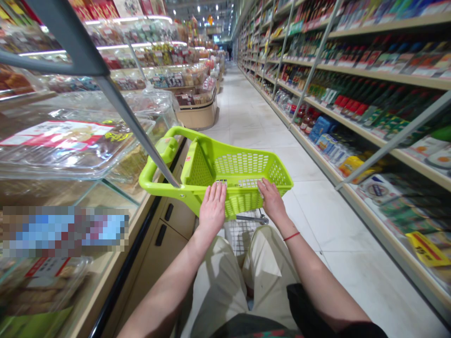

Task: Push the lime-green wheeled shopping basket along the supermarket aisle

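Observation:
A lime-green plastic shopping basket (239, 164) with perforated walls sits on a wheeled metal trolley frame (252, 218) in front of me. Its raised handle (165, 148) arcs up at the left side. My left hand (212, 209) lies over the basket's near rim, fingers spread. My right hand (272, 202) rests on the same rim further right, with a red string bracelet (291, 236) on its wrist. No goods show inside the basket.
Long shelves of bottled and packaged goods (352, 94) line the right of the tiled aisle (310, 216). Glass display cases of packaged food (70, 145) stand on the left, crossed by a grey metal rail (116, 94). A person (229, 52) stands far down the aisle.

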`<state>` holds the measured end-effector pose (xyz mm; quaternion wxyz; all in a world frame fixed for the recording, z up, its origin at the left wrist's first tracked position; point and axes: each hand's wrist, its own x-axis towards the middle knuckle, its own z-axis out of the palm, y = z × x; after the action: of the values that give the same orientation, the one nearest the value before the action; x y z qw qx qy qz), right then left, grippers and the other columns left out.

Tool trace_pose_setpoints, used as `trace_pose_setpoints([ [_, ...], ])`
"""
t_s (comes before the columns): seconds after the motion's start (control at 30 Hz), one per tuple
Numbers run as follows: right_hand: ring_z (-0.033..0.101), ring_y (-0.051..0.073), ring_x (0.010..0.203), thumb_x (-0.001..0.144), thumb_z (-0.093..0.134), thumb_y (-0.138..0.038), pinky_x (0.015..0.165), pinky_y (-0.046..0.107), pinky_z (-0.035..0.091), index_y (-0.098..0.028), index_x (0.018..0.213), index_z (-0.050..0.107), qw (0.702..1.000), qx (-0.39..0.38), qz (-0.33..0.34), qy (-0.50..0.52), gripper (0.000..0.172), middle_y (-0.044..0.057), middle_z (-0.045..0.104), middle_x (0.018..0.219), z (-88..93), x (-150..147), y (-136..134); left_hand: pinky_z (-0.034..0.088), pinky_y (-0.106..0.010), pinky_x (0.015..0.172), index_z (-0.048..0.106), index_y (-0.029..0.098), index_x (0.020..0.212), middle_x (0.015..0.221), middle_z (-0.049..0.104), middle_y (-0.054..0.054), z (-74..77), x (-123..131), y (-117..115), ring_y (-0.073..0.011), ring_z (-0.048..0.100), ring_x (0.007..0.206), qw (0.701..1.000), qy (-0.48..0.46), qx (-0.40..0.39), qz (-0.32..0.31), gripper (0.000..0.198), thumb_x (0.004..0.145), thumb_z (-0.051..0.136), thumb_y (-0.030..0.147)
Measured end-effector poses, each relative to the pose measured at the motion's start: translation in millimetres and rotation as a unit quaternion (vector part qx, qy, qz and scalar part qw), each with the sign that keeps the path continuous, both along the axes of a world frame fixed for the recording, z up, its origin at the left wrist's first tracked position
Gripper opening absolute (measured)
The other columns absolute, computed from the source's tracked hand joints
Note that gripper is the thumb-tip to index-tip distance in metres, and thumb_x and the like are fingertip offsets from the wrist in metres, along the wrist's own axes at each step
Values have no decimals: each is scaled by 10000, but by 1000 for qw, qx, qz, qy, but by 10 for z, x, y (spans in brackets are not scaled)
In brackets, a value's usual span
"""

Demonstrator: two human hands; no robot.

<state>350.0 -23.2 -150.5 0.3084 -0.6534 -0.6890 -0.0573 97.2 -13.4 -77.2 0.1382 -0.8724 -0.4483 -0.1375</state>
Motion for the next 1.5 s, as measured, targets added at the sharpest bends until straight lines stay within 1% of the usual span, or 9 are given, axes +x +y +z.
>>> trace_pose_setpoints([
  [0.13,432,284,1394,739,432,55,1166,530,332,-118,1388,514,997,-19,-68,-4,677,196,502,1461,94,-114,0,201,-483,1237,334,20,1499,1558,379,-178,0,5,-11,-293,276,1485,1000,2,-5,-2,677,827,408,60],
  [0.2,430,295,1395,736,431,59,1164,532,333,-95,1373,527,997,-28,-73,2,662,217,503,1453,158,-264,32,203,-486,1235,334,22,1498,1561,374,-178,3,10,-18,-295,271,1486,1000,2,-7,-1,685,819,414,63],
  [0.4,383,252,1432,738,403,86,1192,519,292,-134,1395,525,999,-18,52,4,703,190,474,1491,249,-595,122,206,-478,1235,337,14,1495,1557,383,-175,7,11,-20,-300,281,1482,1000,3,0,-3,680,823,419,78],
  [0.57,355,236,1449,800,397,55,1177,541,311,-200,1454,458,998,6,68,-11,705,147,442,1526,114,-367,76,208,-476,1237,326,20,1504,1562,374,-174,-1,-2,-16,-297,277,1484,1000,5,0,-1,691,822,420,76],
  [0.87,390,250,1427,719,414,69,1182,543,310,-171,1426,489,1000,9,-18,3,751,153,457,1513,-40,210,-42,191,-473,1241,308,39,1515,1568,369,-160,-13,-8,-21,-281,258,1493,1000,1,0,-3,735,792,434,79],
  [1.07,420,287,1404,710,419,61,1174,533,325,-84,1376,528,995,-11,-93,28,690,222,478,1474,17,144,-21,184,-480,1243,301,30,1515,1577,351,-165,-10,2,-62,-295,250,1494,1000,5,-2,-4,750,782,449,95],
  [1.23,384,264,1431,684,446,74,1185,529,310,-158,1425,491,1000,-14,6,13,778,166,447,1517,69,-124,59,189,-485,1240,286,38,1521,1580,346,-167,-13,-5,-74,-301,242,1497,1000,4,-5,-6,776,771,469,117],
  [1.33,348,252,1452,702,433,81,1183,532,314,-187,1438,482,999,-4,53,-1,785,148,408,1548,43,-145,50,189,-482,1243,283,38,1523,1582,341,-164,-11,-11,-69,-294,244,1497,1000,6,-3,-6,776,772,466,115],
  [1.5,379,240,1436,760,411,63,1178,528,326,-190,1431,491,1000,13,24,-9,721,146,444,1524,-26,117,-43,172,-467,1251,295,22,1515,1585,334,-163,3,-15,-68,-288,241,1499,1000,9,-6,-6,770,768,463,101],
])
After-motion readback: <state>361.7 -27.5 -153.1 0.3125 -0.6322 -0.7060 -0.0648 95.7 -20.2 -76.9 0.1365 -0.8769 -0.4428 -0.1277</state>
